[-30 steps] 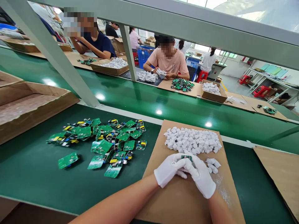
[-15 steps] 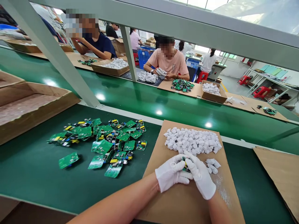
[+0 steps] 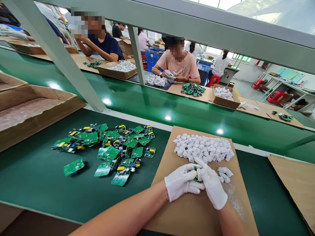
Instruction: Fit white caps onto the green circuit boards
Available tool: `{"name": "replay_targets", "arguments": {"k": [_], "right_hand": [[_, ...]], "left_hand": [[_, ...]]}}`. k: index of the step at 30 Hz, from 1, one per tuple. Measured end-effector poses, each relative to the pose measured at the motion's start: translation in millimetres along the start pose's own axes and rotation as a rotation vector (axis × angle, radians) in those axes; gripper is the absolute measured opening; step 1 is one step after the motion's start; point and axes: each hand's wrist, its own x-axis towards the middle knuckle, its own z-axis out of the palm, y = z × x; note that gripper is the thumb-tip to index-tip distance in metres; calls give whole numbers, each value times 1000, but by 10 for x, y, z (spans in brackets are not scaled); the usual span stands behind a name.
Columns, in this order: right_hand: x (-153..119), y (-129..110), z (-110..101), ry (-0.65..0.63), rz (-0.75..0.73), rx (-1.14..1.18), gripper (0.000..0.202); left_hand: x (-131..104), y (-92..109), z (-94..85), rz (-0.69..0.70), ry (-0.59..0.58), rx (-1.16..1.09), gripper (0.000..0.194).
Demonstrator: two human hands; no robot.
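Both my hands wear white gloves and meet over a sheet of cardboard (image 3: pixel 177 209). Between the fingers of my left hand (image 3: pixel 180 182) is a small green circuit board (image 3: pixel 196 174) with a yellow part on it. My right hand (image 3: pixel 213 186) is closed on the same board from the other side, its fingers covering much of it. Just beyond the hands lies a heap of small white wrapped pieces (image 3: pixel 203 147). A few more white pieces (image 3: pixel 225 174) lie beside my right hand.
Many loose circuit boards (image 3: pixel 108 152) lie piled on the green table to the left. Cardboard trays (image 3: pixel 44 114) stand at the far left. A slanted grey post (image 3: pixel 66 65) and crossbar frame the view. Across the green belt (image 3: pixel 147 108), co-workers sit among boards and white pieces.
My right hand's fingers have shifted slightly on the circuit board, the index finger now stretched over its top. The left hand keeps its hold. The view has moved a little.
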Motion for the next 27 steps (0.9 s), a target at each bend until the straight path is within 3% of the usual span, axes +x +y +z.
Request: {"name": "replay_targets", "arguments": {"k": [7, 12, 15, 20, 27], "right_hand": [[-22, 82, 117, 131, -58, -169, 43], [-39, 50, 85, 100, -49, 39, 49], [-26, 39, 82, 118, -19, -14, 48], [5, 19, 119, 93, -38, -74, 43], [14, 2, 88, 160, -79, -152, 39]], "left_hand": [[4, -10, 0, 22, 17, 85, 33], [-11, 97, 75, 3, 84, 83, 39], [-15, 139, 104, -13, 87, 91, 40], [16, 101, 101, 71, 209, 293, 39], [26, 89, 74, 93, 146, 386, 41]]}}
